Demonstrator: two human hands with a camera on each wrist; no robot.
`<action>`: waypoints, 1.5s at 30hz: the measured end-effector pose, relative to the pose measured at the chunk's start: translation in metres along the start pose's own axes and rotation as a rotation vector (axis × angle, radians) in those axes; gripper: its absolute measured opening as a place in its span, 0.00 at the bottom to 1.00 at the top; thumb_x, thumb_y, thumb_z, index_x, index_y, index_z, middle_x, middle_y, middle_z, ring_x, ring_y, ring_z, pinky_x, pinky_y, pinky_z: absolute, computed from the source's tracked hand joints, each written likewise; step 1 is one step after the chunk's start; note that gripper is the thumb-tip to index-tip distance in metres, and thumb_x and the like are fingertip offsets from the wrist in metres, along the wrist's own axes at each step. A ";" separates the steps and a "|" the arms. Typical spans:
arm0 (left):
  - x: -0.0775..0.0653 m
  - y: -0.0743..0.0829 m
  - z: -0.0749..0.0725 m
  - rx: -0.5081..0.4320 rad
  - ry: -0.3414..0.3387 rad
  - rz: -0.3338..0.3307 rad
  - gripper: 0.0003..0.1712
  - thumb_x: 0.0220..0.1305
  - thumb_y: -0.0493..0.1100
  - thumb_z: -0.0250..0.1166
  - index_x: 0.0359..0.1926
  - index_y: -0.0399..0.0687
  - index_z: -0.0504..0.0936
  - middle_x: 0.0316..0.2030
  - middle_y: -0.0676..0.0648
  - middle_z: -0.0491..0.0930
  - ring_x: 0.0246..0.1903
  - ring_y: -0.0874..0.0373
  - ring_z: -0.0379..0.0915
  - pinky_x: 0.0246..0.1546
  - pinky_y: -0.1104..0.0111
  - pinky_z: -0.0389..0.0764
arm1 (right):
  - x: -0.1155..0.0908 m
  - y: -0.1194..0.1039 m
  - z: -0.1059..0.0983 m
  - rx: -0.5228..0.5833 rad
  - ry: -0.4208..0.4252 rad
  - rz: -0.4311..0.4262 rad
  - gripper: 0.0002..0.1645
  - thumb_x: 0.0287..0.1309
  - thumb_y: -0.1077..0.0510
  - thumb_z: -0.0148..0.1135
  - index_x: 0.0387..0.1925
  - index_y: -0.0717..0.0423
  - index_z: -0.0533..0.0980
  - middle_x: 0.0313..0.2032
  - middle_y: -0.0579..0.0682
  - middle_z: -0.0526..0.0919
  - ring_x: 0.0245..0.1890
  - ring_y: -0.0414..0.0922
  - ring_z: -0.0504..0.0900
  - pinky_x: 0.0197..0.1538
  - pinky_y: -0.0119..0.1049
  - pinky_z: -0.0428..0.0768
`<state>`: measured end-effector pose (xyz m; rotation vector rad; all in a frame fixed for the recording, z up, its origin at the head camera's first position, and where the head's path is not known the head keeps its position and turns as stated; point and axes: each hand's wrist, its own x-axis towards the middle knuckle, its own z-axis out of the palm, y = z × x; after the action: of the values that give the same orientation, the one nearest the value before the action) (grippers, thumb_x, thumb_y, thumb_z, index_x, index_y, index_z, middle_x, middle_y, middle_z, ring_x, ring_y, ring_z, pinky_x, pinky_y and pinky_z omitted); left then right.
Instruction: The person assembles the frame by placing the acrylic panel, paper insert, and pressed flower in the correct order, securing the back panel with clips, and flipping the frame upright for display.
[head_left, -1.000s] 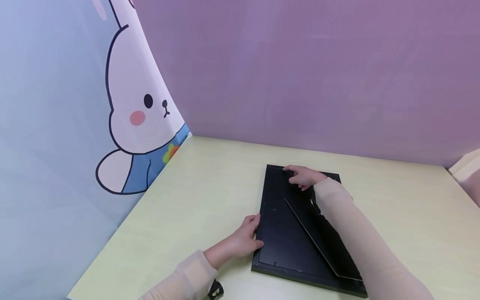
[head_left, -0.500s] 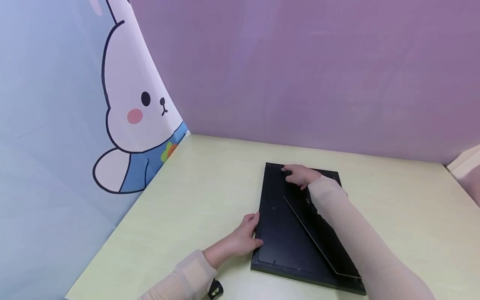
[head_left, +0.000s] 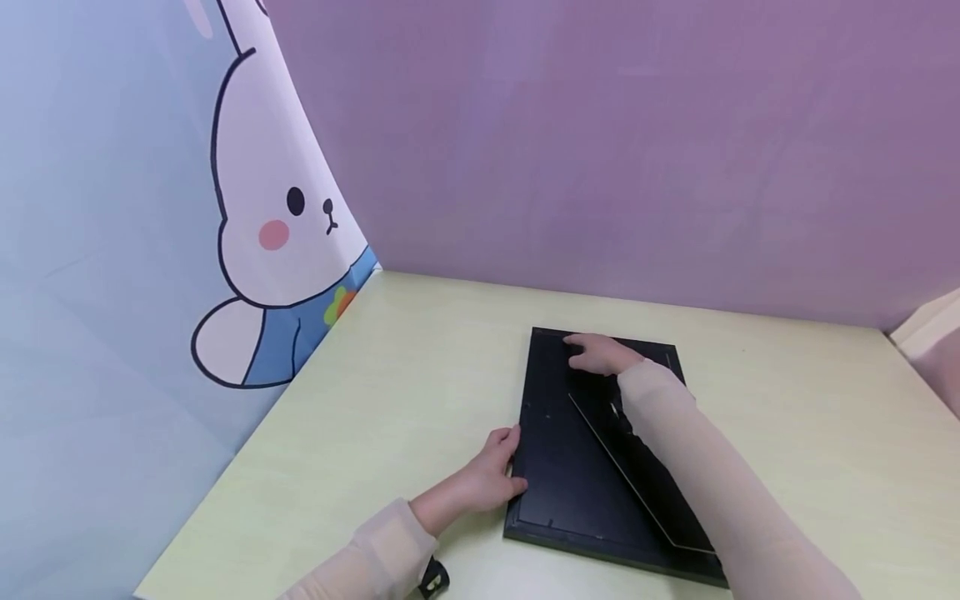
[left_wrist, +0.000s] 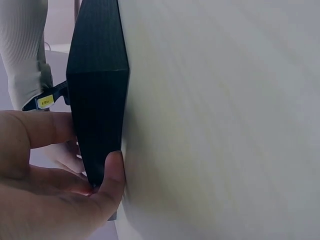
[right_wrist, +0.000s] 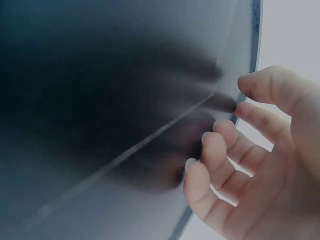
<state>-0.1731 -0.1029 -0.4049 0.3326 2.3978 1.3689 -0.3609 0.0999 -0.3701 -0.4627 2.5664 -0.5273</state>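
Observation:
A black picture frame (head_left: 551, 467) lies with its back up on the pale table. On that back is a black flap, like an easel stand (head_left: 660, 492), with a thin light edge; my right sleeve covers part of it. My left hand (head_left: 491, 475) grips the left side of the frame, as the left wrist view also shows, with fingers and thumb round the thick dark edge (left_wrist: 97, 115). Near the far end, my right hand (head_left: 603, 354) rests its fingertips on the back panel. The right wrist view shows these fingers (right_wrist: 197, 185) loosely bent against the dark, shiny surface, holding nothing.
A purple wall (head_left: 600, 150) stands behind the table (head_left: 360, 442). To the left is a blue wall with a rabbit drawing (head_left: 262, 208). A pale, pinkish piece (head_left: 933, 342) borders the table's right side. A black wrist camera strap (head_left: 433, 577) shows below the left sleeve.
My right hand and forearm have shifted slightly left over the frame's back. The left hand keeps its grip on the frame, which stays in place. The head view wavers slightly.

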 end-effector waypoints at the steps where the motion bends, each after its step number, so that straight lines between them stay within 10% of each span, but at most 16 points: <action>1: 0.000 0.000 0.000 0.002 -0.001 0.000 0.42 0.58 0.32 0.60 0.68 0.29 0.47 0.64 0.34 0.48 0.63 0.45 0.50 0.60 0.54 0.57 | 0.000 0.002 0.000 0.008 0.001 -0.003 0.33 0.63 0.58 0.46 0.68 0.58 0.54 0.61 0.62 0.62 0.19 0.44 0.65 0.23 0.35 0.69; 11: 0.001 0.000 0.003 0.001 -0.008 0.003 0.42 0.59 0.33 0.59 0.68 0.29 0.47 0.65 0.34 0.48 0.63 0.45 0.52 0.60 0.54 0.57 | -0.009 0.010 -0.004 0.129 0.005 -0.059 0.36 0.65 0.52 0.49 0.69 0.58 0.51 0.60 0.67 0.61 0.47 0.60 0.74 0.40 0.47 0.77; 25: 0.001 0.000 0.003 -0.020 -0.034 -0.011 0.42 0.61 0.34 0.59 0.69 0.32 0.45 0.65 0.35 0.46 0.62 0.44 0.52 0.60 0.53 0.57 | -0.025 0.020 -0.016 0.179 0.029 -0.118 0.34 0.66 0.51 0.49 0.69 0.57 0.53 0.35 0.58 0.71 0.31 0.51 0.71 0.32 0.42 0.75; 45: -0.002 0.001 0.000 -0.027 -0.029 -0.007 0.42 0.60 0.33 0.59 0.68 0.30 0.45 0.65 0.33 0.47 0.61 0.43 0.53 0.59 0.52 0.57 | -0.059 0.021 -0.030 0.166 0.063 -0.169 0.35 0.65 0.50 0.52 0.68 0.54 0.54 0.36 0.60 0.73 0.30 0.55 0.72 0.32 0.48 0.75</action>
<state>-0.1714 -0.1028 -0.4033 0.3344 2.3528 1.3834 -0.3323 0.1507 -0.3324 -0.6152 2.5292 -0.8193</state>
